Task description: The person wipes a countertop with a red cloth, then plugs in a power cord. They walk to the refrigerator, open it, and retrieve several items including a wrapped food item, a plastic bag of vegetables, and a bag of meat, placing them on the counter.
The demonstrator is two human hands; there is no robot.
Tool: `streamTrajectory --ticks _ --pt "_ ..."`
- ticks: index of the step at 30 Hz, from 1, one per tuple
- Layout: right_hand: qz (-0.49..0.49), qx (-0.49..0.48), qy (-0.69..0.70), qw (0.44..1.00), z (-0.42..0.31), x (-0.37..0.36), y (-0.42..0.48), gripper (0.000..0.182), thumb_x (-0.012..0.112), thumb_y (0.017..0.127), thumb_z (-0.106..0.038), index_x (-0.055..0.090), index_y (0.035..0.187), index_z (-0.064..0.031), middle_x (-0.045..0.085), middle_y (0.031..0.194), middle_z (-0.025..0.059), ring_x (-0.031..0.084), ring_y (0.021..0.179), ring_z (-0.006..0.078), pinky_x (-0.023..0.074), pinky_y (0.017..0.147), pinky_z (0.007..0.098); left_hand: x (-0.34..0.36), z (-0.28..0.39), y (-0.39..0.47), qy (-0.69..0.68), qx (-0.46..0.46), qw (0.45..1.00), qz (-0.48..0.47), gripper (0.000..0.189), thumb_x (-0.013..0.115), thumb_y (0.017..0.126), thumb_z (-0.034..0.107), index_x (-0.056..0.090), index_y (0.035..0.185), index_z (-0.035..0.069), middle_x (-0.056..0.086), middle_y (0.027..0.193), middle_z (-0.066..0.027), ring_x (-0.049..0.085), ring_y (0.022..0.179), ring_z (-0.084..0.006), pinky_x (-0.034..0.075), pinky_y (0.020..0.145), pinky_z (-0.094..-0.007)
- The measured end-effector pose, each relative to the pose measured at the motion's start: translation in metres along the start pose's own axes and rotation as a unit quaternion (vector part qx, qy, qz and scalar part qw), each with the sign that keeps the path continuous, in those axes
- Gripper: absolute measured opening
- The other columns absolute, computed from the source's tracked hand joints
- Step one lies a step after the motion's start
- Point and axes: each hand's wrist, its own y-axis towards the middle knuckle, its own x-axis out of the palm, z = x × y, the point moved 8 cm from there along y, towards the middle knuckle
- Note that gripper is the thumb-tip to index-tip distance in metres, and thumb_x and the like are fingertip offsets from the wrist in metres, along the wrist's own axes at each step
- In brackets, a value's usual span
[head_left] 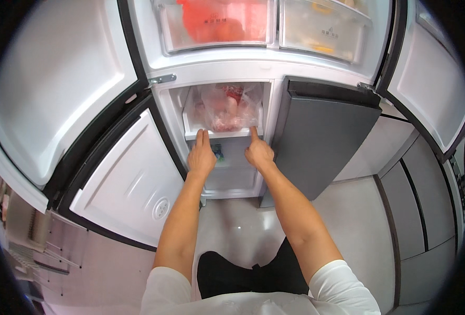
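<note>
A white freezer drawer (224, 135) holds clear plastic bags of what looks like meat (227, 114), with some red matter near the back. The fingertips of my left hand (201, 156) touch the left part of its front edge. On the right part of the same edge rests the extended index finger of my right hand (259, 152), its other fingers curled. Neither hand is closed around anything. Below the edge, a lower drawer (232, 179) shows a small green and blue item behind its translucent front.
The lower left freezer door (130, 181) stands open beside my left arm. A dark grey lower right door (323, 138) appears closed. Both upper doors are open around two translucent drawers (220, 45) (319, 47). Grey cabinets (433, 189) stand at right, a wire-legged rack at far left.
</note>
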Motion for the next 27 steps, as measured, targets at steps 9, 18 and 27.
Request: streamTrajectory --ticks 9,18,27 --pt "0.042 0.006 0.055 0.998 -0.004 -0.002 -0.039 0.069 0.063 0.088 -0.02 0.033 0.15 -0.0157 0.072 0.103 0.0298 0.069 0.098 0.0509 0.0532 0.087 0.0597 -0.022 -0.004 -0.024 -0.027 0.032 0.999 0.034 0.05 0.056 0.088 0.0 0.051 0.138 0.002 0.049 0.147 -0.0192 0.065 0.109 -0.0454 0.054 0.092 -0.0515" --pt "0.022 -0.016 0.045 0.999 0.006 -0.013 -0.099 0.067 0.064 0.087 -0.025 0.037 0.146 -0.0099 0.072 0.101 0.0309 0.069 0.097 0.0514 0.0528 0.087 0.0596 -0.046 0.003 -0.088 -0.062 0.0 0.997 0.045 0.042 0.056 0.092 0.002 0.055 0.134 0.004 0.054 0.138 -0.019 0.063 0.114 -0.0425 0.054 0.093 -0.0482" --pt "0.013 -0.02 0.061 0.998 0.011 -0.022 -0.134 0.067 0.066 0.087 -0.028 0.041 0.146 -0.01 0.073 0.099 0.0271 0.069 0.098 0.0497 0.0529 0.088 0.0587 -0.065 0.01 -0.114 -0.059 -0.044 0.997 0.016 0.036 0.051 0.094 0.011 0.061 0.128 0.011 0.061 0.135 -0.0137 0.066 0.109 -0.041 0.053 0.091 -0.0502"
